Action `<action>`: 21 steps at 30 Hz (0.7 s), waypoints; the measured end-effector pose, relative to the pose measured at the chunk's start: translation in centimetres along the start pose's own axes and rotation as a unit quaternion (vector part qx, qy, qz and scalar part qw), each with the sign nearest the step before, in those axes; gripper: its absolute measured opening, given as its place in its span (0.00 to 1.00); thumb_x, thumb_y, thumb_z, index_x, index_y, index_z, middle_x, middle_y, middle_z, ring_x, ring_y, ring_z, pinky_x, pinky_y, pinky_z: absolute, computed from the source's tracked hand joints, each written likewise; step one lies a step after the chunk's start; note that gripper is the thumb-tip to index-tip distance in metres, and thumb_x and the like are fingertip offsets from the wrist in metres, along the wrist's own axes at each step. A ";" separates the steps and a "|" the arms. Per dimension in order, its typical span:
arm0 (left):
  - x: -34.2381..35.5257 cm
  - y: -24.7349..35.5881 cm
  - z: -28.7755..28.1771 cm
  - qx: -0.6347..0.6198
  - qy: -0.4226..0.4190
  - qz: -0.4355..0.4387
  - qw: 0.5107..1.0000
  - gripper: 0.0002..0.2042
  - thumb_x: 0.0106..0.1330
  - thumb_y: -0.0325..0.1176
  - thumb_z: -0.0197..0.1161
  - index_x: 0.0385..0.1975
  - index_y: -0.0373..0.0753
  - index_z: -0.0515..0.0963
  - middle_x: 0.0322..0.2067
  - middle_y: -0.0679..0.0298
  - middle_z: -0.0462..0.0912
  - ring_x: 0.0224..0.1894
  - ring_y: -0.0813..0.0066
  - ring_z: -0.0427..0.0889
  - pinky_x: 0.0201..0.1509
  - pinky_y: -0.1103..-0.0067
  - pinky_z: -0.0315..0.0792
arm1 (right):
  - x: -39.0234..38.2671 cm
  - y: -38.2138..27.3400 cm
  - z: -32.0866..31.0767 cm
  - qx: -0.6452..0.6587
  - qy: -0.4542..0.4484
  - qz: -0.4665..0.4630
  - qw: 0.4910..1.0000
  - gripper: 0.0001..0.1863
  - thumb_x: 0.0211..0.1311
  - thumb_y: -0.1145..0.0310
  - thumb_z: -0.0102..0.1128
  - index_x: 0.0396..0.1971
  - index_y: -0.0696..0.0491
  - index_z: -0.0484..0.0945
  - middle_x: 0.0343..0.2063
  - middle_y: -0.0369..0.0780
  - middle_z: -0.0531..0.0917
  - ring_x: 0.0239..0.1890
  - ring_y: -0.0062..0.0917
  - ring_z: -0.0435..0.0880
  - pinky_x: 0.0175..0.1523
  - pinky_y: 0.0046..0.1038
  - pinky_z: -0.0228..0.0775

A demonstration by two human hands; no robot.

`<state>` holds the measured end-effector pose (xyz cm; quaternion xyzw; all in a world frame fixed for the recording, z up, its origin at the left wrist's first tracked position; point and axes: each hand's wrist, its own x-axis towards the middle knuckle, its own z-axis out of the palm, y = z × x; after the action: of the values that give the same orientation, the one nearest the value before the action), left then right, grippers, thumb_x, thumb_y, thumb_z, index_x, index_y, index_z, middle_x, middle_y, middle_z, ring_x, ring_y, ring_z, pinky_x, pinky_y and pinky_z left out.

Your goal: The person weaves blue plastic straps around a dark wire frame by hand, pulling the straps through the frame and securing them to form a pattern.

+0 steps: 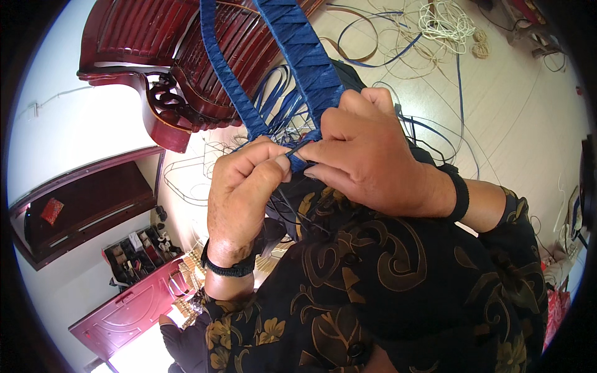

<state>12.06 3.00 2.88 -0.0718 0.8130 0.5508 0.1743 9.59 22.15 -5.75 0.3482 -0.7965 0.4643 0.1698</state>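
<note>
A frame wrapped in blue strip rises away from me, with a wide band [301,59] and a narrower band [227,74] meeting near my hands. At its near end my left hand [242,183] pinches a thin dark strip [298,147] between thumb and forefinger. My right hand [376,152] is closed beside it, its thumb and fingertips gripping the same strip close to the wide band. The fingers hide part of the joint. Loose blue strips [277,93] hang behind the narrow band.
A dark red slatted wooden bench [217,56] stands at the far left. Bent wire frames [193,168] lie left of my hands. A pale cord tangle [444,28] and looped blue strips [367,59] spread over the tiled floor. A box of small items [140,252] sits at lower left.
</note>
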 end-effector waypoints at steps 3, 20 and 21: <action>-0.1 -0.1 0.0 -0.016 -0.002 -0.011 1.000 0.08 0.66 0.27 0.56 0.31 0.30 0.81 0.25 0.72 0.76 0.30 0.86 0.71 0.36 0.85 0.63 | -0.1 -0.3 0.0 0.042 -0.004 0.039 0.998 0.10 0.49 0.66 0.74 0.33 0.47 0.87 0.25 0.31 0.70 0.34 0.25 0.68 0.46 0.33 0.53; -0.3 -0.8 0.6 0.030 -0.003 0.053 0.998 0.09 0.67 0.27 0.55 0.26 0.29 0.75 0.23 0.68 0.72 0.28 0.82 0.68 0.33 0.80 0.63 | 0.6 0.2 -3.1 0.181 -0.138 0.105 0.968 0.07 0.50 0.66 0.71 0.26 0.51 0.81 0.27 0.37 0.74 0.36 0.30 0.72 0.41 0.33 0.62; -0.3 -0.8 0.6 0.046 -0.002 0.065 0.997 0.09 0.67 0.27 0.55 0.27 0.28 0.75 0.24 0.68 0.72 0.28 0.82 0.68 0.33 0.80 0.63 | 0.8 0.2 -3.7 0.192 -0.164 0.111 0.961 0.06 0.52 0.66 0.69 0.26 0.50 0.81 0.26 0.37 0.73 0.36 0.31 0.73 0.42 0.34 0.62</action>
<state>12.71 3.27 2.10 -0.0093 0.8399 0.5236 0.1427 8.73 25.05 -3.54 0.3550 -0.7428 0.5612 -0.0855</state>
